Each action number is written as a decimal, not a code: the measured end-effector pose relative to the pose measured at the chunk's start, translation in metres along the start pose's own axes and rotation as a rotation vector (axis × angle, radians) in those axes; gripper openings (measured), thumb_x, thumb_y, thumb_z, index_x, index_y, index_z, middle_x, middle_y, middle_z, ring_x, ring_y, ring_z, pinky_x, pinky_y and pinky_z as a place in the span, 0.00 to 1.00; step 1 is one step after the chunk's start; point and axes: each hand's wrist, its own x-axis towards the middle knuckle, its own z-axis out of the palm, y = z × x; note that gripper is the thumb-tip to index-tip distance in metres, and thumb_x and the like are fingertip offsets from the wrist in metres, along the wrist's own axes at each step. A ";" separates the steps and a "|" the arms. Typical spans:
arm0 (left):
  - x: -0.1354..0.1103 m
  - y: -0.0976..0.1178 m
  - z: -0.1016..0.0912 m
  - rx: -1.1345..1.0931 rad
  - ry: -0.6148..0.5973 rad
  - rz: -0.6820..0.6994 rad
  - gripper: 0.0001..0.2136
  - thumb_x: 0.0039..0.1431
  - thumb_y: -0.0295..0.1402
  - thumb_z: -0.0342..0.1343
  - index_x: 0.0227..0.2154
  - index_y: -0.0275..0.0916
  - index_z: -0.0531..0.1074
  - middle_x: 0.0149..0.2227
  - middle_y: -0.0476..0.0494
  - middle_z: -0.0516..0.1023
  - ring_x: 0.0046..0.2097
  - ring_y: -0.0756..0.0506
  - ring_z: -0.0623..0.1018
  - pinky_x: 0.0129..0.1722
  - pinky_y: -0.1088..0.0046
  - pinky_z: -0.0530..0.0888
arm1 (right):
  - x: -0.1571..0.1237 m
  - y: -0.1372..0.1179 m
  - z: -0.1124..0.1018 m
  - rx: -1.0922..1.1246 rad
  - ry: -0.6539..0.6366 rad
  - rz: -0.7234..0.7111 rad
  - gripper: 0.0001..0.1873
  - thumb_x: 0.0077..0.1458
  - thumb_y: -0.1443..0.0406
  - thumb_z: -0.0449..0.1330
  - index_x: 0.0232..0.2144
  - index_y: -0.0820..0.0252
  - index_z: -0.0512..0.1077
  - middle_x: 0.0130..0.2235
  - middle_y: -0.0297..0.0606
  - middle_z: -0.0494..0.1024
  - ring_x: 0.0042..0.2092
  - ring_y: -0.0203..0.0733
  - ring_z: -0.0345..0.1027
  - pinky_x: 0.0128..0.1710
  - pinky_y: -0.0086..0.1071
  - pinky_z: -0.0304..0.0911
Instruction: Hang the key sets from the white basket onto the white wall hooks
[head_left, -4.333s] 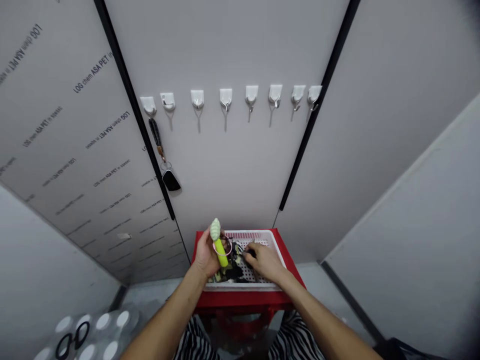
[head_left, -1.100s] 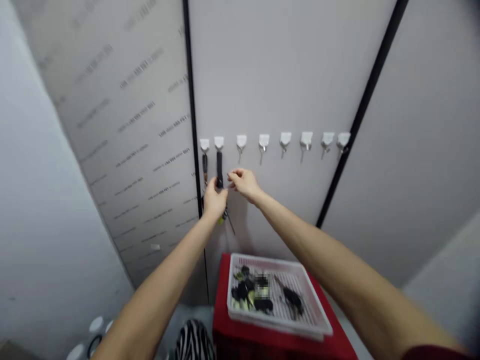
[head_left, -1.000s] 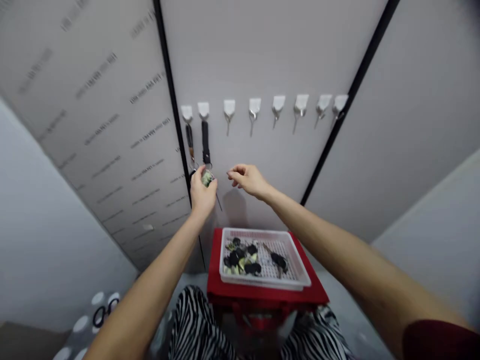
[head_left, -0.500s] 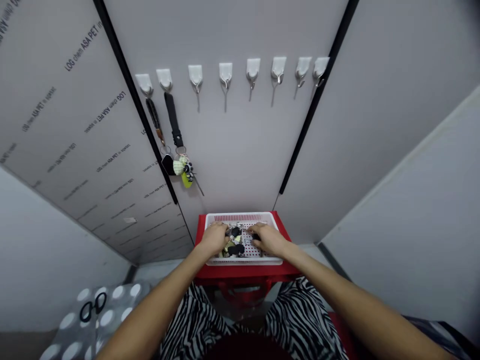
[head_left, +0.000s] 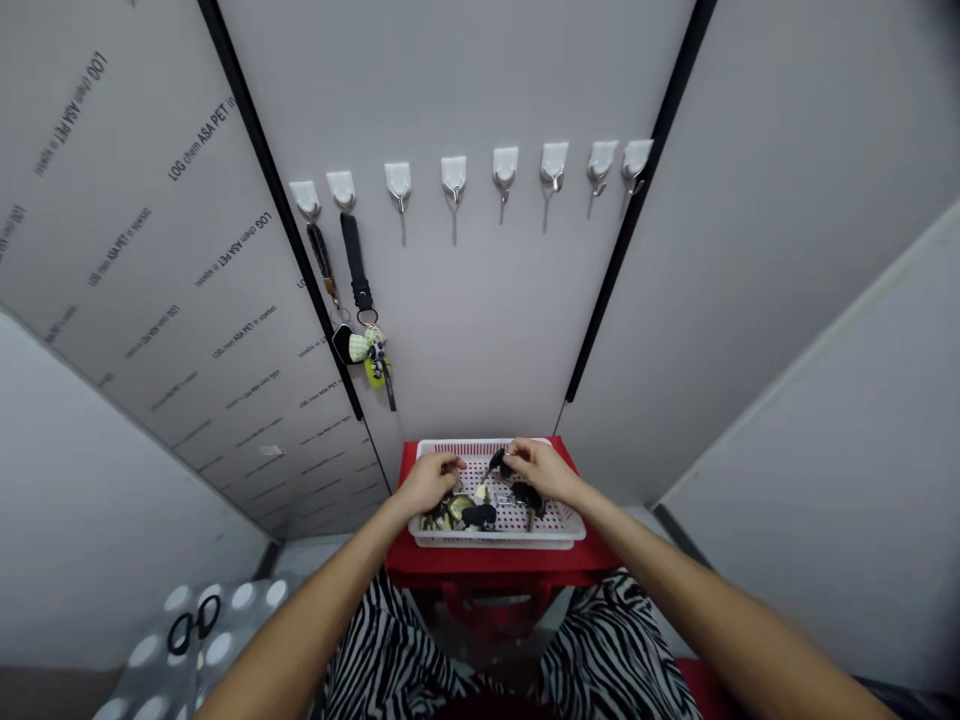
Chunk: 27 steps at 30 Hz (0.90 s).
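A white perforated basket (head_left: 495, 542) holds several keychains and keys. My right hand (head_left: 544, 470) is pinched over its right back part, gripping a black keychain (head_left: 496, 461) with something thin hanging down from it. Under that hand lies another black keychain (head_left: 529, 496). My left hand (head_left: 431, 484) is above the basket's left side, fingers spread and nothing visible between them. Close below it sit a round gold-coloured piece (head_left: 460, 507) and a black piece (head_left: 480, 515) among small metal parts.
White hooks (head_left: 454, 172) run in a row along the wall panel. From the two leftmost hang a braided dark strap (head_left: 321, 255) and a black strap (head_left: 355, 260) with charms. The basket stands on a red bag (head_left: 495, 580). Black-handled scissors (head_left: 193, 622) lie at lower left on dotted fabric.
My right hand has risen slightly toward the basket's back, lifting a black keychain from the pile. My left hand's fingers have come off the pile. The camera view has tilted up a little.
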 end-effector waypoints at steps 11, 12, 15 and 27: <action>0.010 0.036 -0.013 -1.044 0.123 -0.243 0.02 0.42 0.24 0.49 0.22 0.33 0.66 0.18 0.50 0.68 0.20 0.57 0.67 0.24 0.80 0.65 | -0.009 -0.030 0.014 0.064 -0.006 -0.111 0.17 0.39 0.67 0.51 0.36 0.63 0.64 0.39 0.41 0.67 0.41 0.38 0.59 0.42 0.32 0.51; 0.011 0.040 -0.013 -1.089 0.110 -0.226 0.02 0.43 0.24 0.49 0.22 0.32 0.66 0.19 0.50 0.68 0.21 0.56 0.67 0.24 0.81 0.65 | -0.008 -0.035 0.021 0.163 -0.056 -0.132 0.20 0.38 0.68 0.51 0.39 0.63 0.62 0.40 0.41 0.67 0.41 0.37 0.59 0.42 0.31 0.52; 0.012 0.051 -0.013 -1.218 0.092 -0.197 0.03 0.44 0.24 0.47 0.23 0.33 0.66 0.19 0.49 0.67 0.21 0.56 0.68 0.23 0.82 0.65 | -0.003 -0.047 0.035 0.427 -0.130 -0.143 0.21 0.38 0.69 0.52 0.39 0.63 0.60 0.39 0.39 0.67 0.39 0.35 0.60 0.39 0.30 0.54; 0.012 0.058 -0.021 -1.320 0.145 -0.145 0.06 0.41 0.24 0.44 0.25 0.36 0.64 0.18 0.51 0.66 0.21 0.55 0.67 0.23 0.79 0.64 | 0.005 -0.063 0.008 0.576 0.086 0.038 0.07 0.39 0.63 0.51 0.19 0.62 0.63 0.19 0.29 0.63 0.22 0.28 0.56 0.23 0.23 0.53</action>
